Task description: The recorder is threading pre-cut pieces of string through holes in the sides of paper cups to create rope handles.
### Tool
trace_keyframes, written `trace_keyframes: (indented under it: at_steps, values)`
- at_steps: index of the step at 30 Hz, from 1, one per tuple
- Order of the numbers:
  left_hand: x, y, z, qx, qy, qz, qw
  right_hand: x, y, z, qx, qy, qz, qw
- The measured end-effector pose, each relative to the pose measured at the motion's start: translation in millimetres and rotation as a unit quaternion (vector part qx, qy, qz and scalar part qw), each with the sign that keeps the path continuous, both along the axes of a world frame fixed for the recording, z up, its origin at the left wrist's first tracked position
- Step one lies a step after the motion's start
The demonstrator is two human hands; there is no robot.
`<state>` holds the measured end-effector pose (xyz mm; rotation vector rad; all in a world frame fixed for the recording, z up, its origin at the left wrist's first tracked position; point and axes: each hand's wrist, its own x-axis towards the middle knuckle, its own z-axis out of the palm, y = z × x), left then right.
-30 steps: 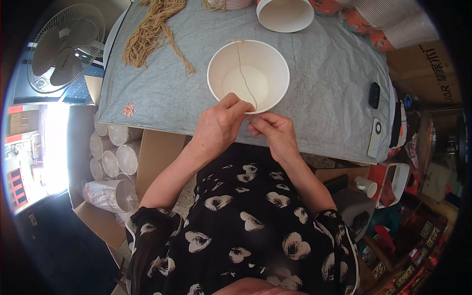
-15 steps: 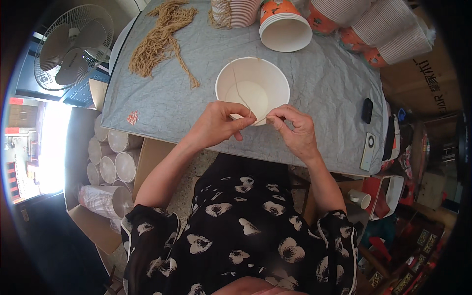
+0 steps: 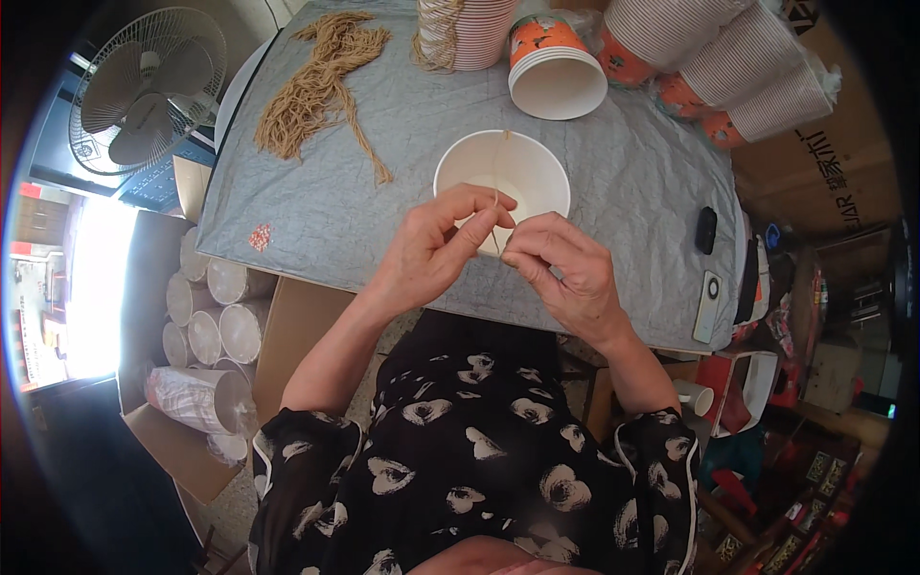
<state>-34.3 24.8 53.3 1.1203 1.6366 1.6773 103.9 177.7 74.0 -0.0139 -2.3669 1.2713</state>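
A white paper bucket (image 3: 455, 171) stands on the grey cloth-covered table with its mouth facing me. A thin tan cord (image 3: 495, 182) runs from its far rim across the opening to the near rim. My left hand (image 3: 446, 244) pinches the cord between thumb and forefinger over the near rim. Beside it, my right hand (image 3: 565, 273) is closed too, fingertips pinched at the cord's lower end by the rim. My fingers hide the near rim and whatever knot or hole may be there.
A bundle of tan cords (image 3: 321, 91) lies at the far left of the table. Stacked orange-and-white buckets (image 3: 558, 81) and more bagged stacks (image 3: 685, 57) line the back. A phone (image 3: 707, 307) and a black object (image 3: 706, 230) rest at the right edge. A carton of wrapped cups (image 3: 218, 326) stands left.
My left hand has turned over, thumb now on top, and sits closer to the bucket. My right hand has moved slightly down. The cord inside the bucket is now drawn straighter.
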Motion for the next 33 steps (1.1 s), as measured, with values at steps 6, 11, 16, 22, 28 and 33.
trace_keyframes:
  at_steps: [6,11,16,22,28,33]
  values:
    - [6.7,1.4,-7.3,0.015,-0.189,-0.060,0.980,-19.8,2.6,24.2,0.074,0.063,0.017,0.995]
    - [3.6,-0.6,-12.9,0.023,-0.157,-0.091,0.983,-34.6,15.5,28.4,-0.007,-0.107,0.058,0.993]
    - [-9.0,2.0,-24.2,0.004,-0.071,-0.097,0.993,-33.9,26.5,15.9,-0.005,-0.130,0.041,0.991]
    - [-24.4,18.3,-30.4,-0.002,-0.055,-0.101,0.993,-27.6,38.8,7.6,-0.033,-0.125,0.006,0.992]
    - [-30.3,27.9,-26.7,-0.032,-0.089,-0.110,0.989,-26.9,54.1,1.5,-0.043,-0.125,0.040,0.990]
    - [-33.0,28.4,-23.0,-0.096,-0.133,-0.108,0.981,-31.1,52.2,1.7,-0.123,-0.142,0.011,0.982]
